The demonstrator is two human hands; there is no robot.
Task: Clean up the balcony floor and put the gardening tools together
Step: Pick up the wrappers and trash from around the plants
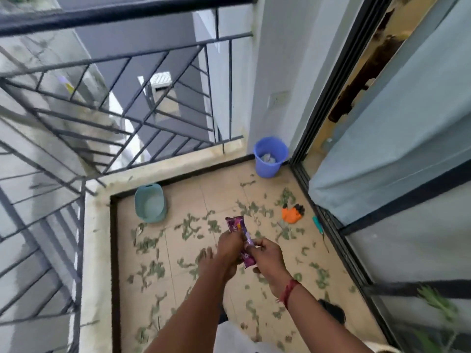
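The beige tiled balcony floor [178, 240] is strewn with green leaf scraps [188, 226]. A blue bucket [270, 157] stands at upper right, a teal tub [150, 203] left of it, an orange glove [292, 213] and teal-handled tool [318, 224] by the right edge.

Left grip [229, 247], right grip [266, 254] (both closed).

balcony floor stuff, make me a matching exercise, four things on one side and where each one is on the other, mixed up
Things:
1. blue bucket
2. teal basin
3. orange tool
4. purple wrapper

Places:
A. held in both hands
B. far corner, beside the sliding door track
C. on the tiles among leaf scraps, near the door track
D. against the far kerb, below the railing

Pairs: 1-B, 2-D, 3-C, 4-A
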